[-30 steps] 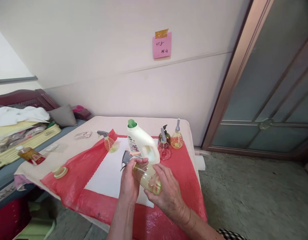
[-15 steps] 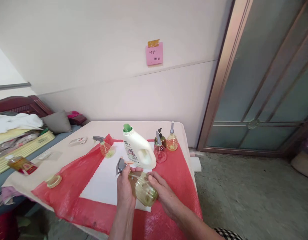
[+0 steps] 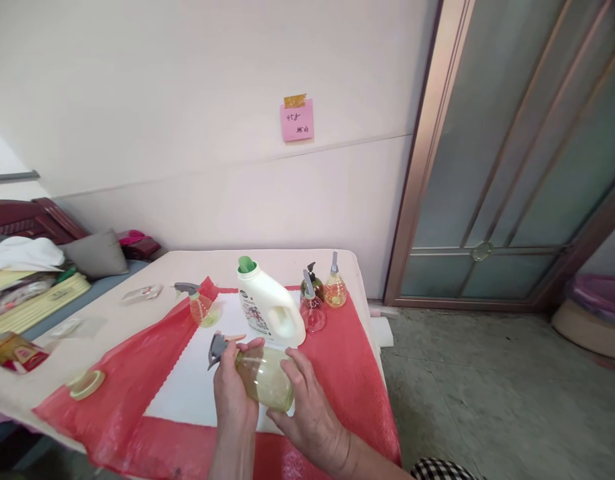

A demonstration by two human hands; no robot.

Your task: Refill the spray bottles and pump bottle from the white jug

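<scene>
A see-through yellow-green spray bottle [image 3: 265,379] lies tilted on its side between both hands, its grey trigger head [image 3: 218,349] pointing left. My left hand [image 3: 236,393] is closed around the bottle near its neck. Around the bottom end curl the fingers and thumb of my right hand [image 3: 312,417]. Just beyond the bottle stands a large cream detergent jug [image 3: 270,303] with a green spout. Under everything are a white sheet [image 3: 180,393] and a red cloth [image 3: 350,363].
More spray bottles stand about: one at the left [image 3: 200,307], a pinkish one [image 3: 313,317] and a yellow one [image 3: 336,290] at the right. A dark green pump bottle [image 3: 317,287] is behind them. A tape roll [image 3: 87,385] and an amber bottle [image 3: 14,350] lie at the left.
My right hand has shifted its hold to the base of the spray bottle, and the bottle has turned closer to level. The view has swung slightly right.
</scene>
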